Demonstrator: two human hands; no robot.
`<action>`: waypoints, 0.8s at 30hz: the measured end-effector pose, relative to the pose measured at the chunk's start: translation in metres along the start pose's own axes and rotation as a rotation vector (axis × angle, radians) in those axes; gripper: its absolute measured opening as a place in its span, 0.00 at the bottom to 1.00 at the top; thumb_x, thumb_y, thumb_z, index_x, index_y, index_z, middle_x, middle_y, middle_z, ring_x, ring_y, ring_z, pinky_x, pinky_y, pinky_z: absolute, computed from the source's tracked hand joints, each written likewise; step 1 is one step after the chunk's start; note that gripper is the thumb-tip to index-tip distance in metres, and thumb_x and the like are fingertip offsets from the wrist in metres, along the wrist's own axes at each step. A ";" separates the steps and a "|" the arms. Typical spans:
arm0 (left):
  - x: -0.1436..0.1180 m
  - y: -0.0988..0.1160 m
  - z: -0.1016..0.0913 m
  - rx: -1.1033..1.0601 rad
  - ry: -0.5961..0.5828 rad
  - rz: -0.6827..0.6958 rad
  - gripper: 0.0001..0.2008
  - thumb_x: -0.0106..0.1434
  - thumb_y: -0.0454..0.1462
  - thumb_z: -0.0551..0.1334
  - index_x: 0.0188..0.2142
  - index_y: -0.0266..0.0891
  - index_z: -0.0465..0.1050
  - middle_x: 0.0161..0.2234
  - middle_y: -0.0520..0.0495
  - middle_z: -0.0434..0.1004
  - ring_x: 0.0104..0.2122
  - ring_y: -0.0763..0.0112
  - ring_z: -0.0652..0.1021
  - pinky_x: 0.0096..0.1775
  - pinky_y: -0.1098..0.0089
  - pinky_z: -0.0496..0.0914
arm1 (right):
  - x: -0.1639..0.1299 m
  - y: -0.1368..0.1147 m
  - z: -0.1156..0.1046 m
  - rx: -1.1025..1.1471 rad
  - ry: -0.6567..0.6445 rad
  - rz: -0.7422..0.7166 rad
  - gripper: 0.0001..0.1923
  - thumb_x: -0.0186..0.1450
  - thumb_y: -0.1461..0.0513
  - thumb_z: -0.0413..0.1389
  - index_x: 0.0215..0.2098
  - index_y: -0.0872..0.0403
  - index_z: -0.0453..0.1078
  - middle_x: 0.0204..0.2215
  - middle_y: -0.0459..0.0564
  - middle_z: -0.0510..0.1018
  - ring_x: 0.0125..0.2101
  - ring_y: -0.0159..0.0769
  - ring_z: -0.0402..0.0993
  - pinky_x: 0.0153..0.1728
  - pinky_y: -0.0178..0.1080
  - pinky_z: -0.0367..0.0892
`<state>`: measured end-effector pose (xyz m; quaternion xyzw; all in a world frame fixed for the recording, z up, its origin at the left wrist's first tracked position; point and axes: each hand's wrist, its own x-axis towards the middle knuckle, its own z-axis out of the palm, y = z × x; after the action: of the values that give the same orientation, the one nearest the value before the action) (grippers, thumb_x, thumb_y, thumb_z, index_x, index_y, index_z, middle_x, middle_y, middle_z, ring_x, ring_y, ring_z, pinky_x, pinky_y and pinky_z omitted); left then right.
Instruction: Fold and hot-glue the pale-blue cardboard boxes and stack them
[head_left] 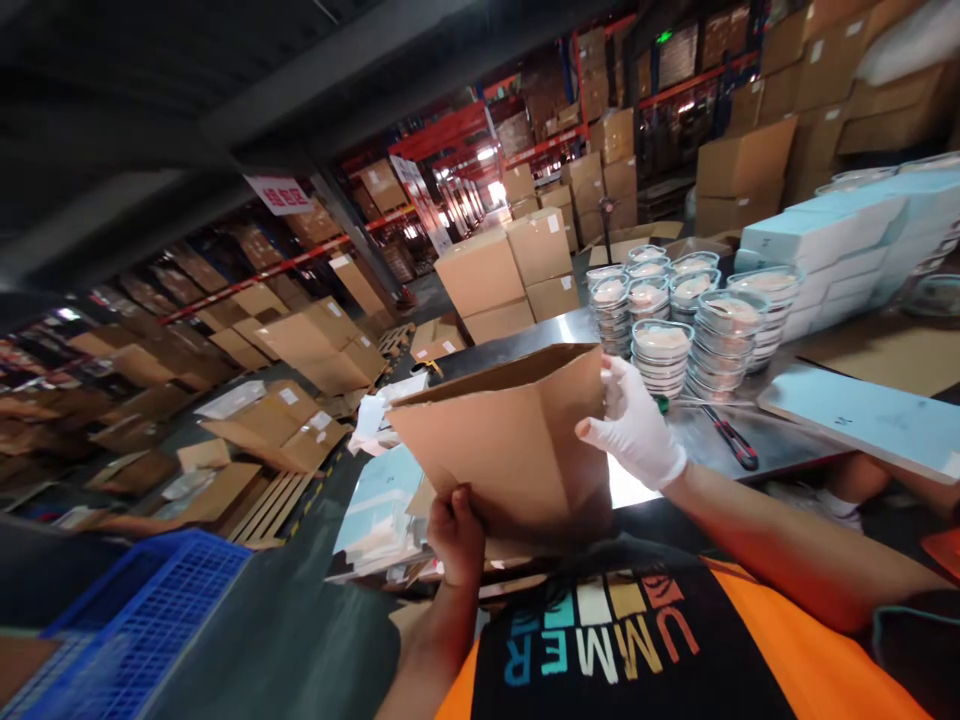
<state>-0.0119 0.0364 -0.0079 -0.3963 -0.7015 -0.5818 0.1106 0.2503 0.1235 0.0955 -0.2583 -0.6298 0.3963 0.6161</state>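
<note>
Two hands hold one brown cardboard box (pixel 517 440) up in the air, just above the near edge of the metal table (pixel 750 445). The left hand (pixel 456 535) is bare, and its grip is closed on the bottom corner of the box. The right hand (pixel 634 425) wears a white glove, and its grip is closed on the right side, near the top rim. The box is tilted, with its open mouth facing up and away.

I think the box is being opened up into shape. To do this well, keep the low hand tight on the corner so the box does not slip. Push the side out gently, so the thin card does not bend or tear.

Stacks of clear round tubs (pixel 664 355) stand close behind the gloved hand. A swing of the box could knock them, so keep it near the body. A red tool (pixel 731 437) lies on the table too.
</note>
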 end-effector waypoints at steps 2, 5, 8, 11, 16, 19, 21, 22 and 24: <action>-0.004 0.001 0.001 0.016 -0.012 0.028 0.17 0.68 0.49 0.58 0.27 0.43 0.71 0.22 0.46 0.75 0.24 0.63 0.73 0.28 0.65 0.64 | 0.001 -0.003 0.000 -0.118 0.031 -0.092 0.60 0.56 0.35 0.72 0.75 0.48 0.54 0.64 0.64 0.75 0.65 0.58 0.74 0.64 0.59 0.75; -0.006 0.002 0.002 0.036 -0.001 0.048 0.18 0.68 0.49 0.57 0.26 0.43 0.72 0.22 0.46 0.75 0.23 0.62 0.73 0.27 0.65 0.64 | 0.002 -0.015 -0.006 -0.434 0.074 -0.295 0.58 0.53 0.38 0.76 0.73 0.50 0.62 0.71 0.67 0.66 0.75 0.65 0.59 0.73 0.66 0.61; 0.003 -0.001 -0.004 0.043 -0.007 0.106 0.19 0.67 0.49 0.57 0.26 0.42 0.74 0.23 0.44 0.76 0.24 0.62 0.75 0.28 0.65 0.64 | 0.014 -0.031 -0.024 -0.591 -0.018 -0.413 0.39 0.57 0.42 0.75 0.59 0.51 0.75 0.70 0.66 0.68 0.72 0.65 0.64 0.70 0.65 0.63; 0.018 -0.005 -0.021 0.050 -0.053 0.204 0.18 0.67 0.49 0.58 0.29 0.42 0.77 0.23 0.45 0.76 0.25 0.62 0.75 0.29 0.65 0.65 | 0.037 -0.047 -0.049 -0.658 -0.329 -0.315 0.23 0.58 0.45 0.74 0.42 0.51 0.80 0.56 0.58 0.80 0.55 0.55 0.80 0.56 0.55 0.77; 0.042 0.005 -0.051 0.049 -0.171 0.298 0.19 0.68 0.51 0.59 0.28 0.42 0.76 0.21 0.48 0.73 0.23 0.66 0.72 0.28 0.68 0.64 | 0.062 -0.050 -0.073 -0.666 -0.833 0.056 0.21 0.61 0.45 0.69 0.24 0.51 0.77 0.23 0.44 0.76 0.25 0.36 0.73 0.26 0.39 0.67; 0.048 0.018 -0.058 0.044 -0.202 0.279 0.23 0.68 0.53 0.59 0.24 0.42 0.71 0.18 0.51 0.68 0.21 0.70 0.67 0.26 0.69 0.60 | 0.060 -0.044 -0.075 -0.681 -0.833 0.009 0.19 0.64 0.47 0.67 0.25 0.50 0.79 0.22 0.45 0.76 0.25 0.36 0.72 0.26 0.40 0.65; 0.049 0.025 -0.060 0.053 -0.204 0.265 0.24 0.68 0.54 0.58 0.22 0.42 0.68 0.17 0.52 0.66 0.20 0.71 0.65 0.25 0.70 0.59 | 0.055 -0.043 -0.077 -0.716 -0.798 -0.103 0.18 0.65 0.48 0.65 0.26 0.50 0.80 0.25 0.47 0.78 0.27 0.38 0.74 0.29 0.42 0.67; 0.049 0.027 -0.060 0.063 -0.195 0.260 0.25 0.68 0.55 0.58 0.22 0.42 0.67 0.17 0.53 0.65 0.20 0.71 0.65 0.25 0.70 0.58 | 0.051 -0.044 -0.078 -0.725 -0.768 -0.146 0.19 0.66 0.48 0.64 0.25 0.50 0.79 0.25 0.48 0.78 0.27 0.38 0.74 0.29 0.42 0.67; 0.049 0.027 -0.060 0.087 -0.167 0.250 0.25 0.67 0.56 0.58 0.22 0.42 0.66 0.17 0.53 0.64 0.20 0.72 0.64 0.25 0.70 0.58 | 0.044 -0.049 -0.080 -0.725 -0.705 -0.191 0.23 0.66 0.46 0.64 0.20 0.51 0.73 0.24 0.47 0.74 0.26 0.37 0.71 0.29 0.42 0.67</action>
<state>-0.0442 0.0033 0.0604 -0.5223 -0.6781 -0.4976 0.1406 0.3315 0.1465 0.1545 -0.2473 -0.9169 0.1577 0.2706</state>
